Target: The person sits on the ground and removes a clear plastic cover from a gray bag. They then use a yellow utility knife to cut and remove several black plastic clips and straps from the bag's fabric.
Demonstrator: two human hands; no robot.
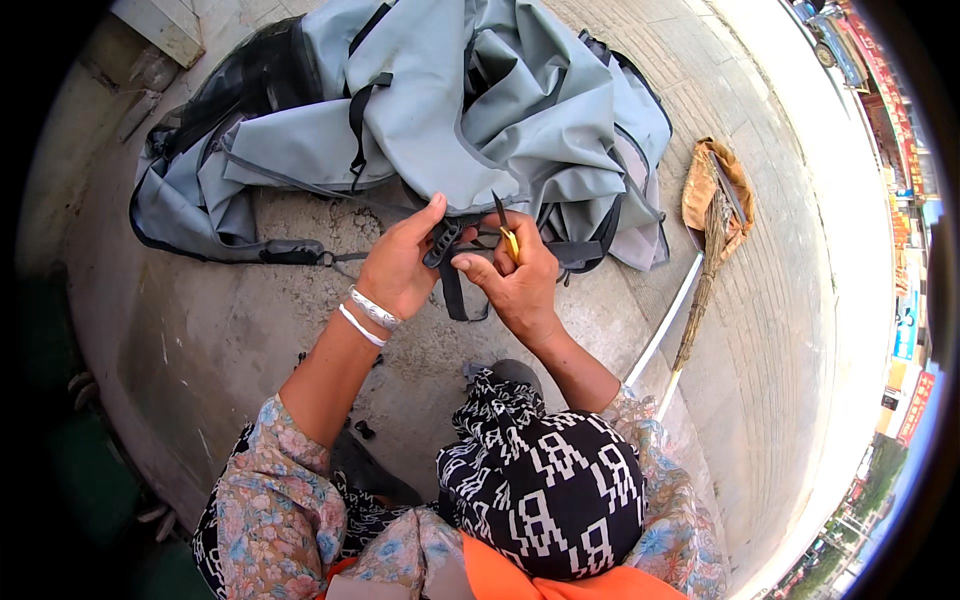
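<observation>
A large grey fabric cover point(420, 120) with black mesh and straps lies crumpled on the ground before me. At its near edge, my left hand point(402, 262) is closed on a black plastic buckle point(446, 240), its thumb pointing up along the fabric's edge. A black strap point(453, 292) hangs down between my hands. Close beside it, my right hand point(518, 280) is closed round a small cutting tool with a yellow handle point(511, 243). Its dark pointed blade sticks up past my fingers; whether it is scissors or a knife is unclear. My right fingertips partly hide the webbing behind the buckle.
To the right lie a broom point(702, 290) and a long-handled dustpan point(672, 315) with a brown pan end. Small black pieces point(365, 430) lie on the concrete near my shoe. My patterned black-and-white knee point(545, 480) rises at the lower middle. Shopfronts stand far right.
</observation>
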